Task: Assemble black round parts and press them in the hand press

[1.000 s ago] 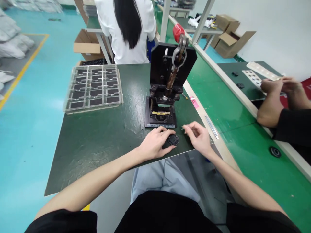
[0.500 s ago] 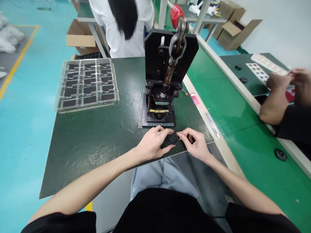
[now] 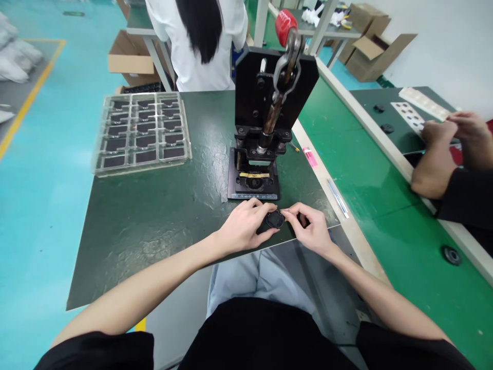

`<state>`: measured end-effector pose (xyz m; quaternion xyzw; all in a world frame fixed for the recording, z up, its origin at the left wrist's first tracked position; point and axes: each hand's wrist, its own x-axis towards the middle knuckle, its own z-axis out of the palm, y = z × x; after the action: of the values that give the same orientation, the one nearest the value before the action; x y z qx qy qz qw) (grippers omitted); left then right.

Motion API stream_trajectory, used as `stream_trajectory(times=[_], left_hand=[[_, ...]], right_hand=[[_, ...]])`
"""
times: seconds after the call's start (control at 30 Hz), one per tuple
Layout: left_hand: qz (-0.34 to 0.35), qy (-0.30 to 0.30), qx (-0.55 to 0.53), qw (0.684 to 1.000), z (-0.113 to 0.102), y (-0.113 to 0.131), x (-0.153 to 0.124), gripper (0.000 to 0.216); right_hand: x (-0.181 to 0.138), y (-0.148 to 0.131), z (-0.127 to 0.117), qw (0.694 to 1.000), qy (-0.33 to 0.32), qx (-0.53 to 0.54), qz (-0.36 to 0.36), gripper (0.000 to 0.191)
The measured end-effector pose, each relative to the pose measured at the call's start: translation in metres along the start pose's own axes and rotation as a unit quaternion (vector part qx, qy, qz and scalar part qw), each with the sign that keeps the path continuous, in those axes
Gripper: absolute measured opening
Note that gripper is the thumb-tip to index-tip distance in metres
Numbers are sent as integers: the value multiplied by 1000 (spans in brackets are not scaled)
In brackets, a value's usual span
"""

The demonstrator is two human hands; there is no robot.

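Observation:
A small round black part [image 3: 275, 220] with a thin rim rests at the table's front edge, just in front of the press. My left hand [image 3: 246, 225] grips its left side between thumb and fingers. On the other side, my right hand [image 3: 308, 226] is closed in a pinch at the part's right rim; whatever lies between those fingertips is too small to make out. The black hand press [image 3: 254, 154], with a red-knobbed lever [image 3: 285, 25], stands right behind my hands. A yellow strip [image 3: 254, 175] crosses its lower fixture.
A clear compartment tray [image 3: 142, 134] of dark parts lies at the table's left. To the right runs a green belt [image 3: 370, 169] carrying a round black piece [image 3: 451, 255]. Beyond it a co-worker's hands [image 3: 454, 131] hold something. Another person in white [image 3: 200, 46] sits ahead.
The view has shifted slightly, so the press and tray appear a little to the right. The black piece on the belt sits slightly lower right. My hands keep the same hold.

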<state>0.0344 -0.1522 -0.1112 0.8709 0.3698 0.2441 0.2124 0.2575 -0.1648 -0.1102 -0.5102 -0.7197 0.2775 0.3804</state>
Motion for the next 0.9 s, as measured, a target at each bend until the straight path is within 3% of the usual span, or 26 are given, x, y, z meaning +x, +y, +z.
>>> stream_trajectory(times=[0.57, 0.9], left_hand=[[-4, -4, 14, 1000, 2, 0, 0, 42], [-26, -12, -6, 1000, 2, 3, 2, 39]], right_hand=[[2, -6, 2, 993, -14, -76, -87, 26], [3, -3, 8, 999, -1, -22, -48, 33]])
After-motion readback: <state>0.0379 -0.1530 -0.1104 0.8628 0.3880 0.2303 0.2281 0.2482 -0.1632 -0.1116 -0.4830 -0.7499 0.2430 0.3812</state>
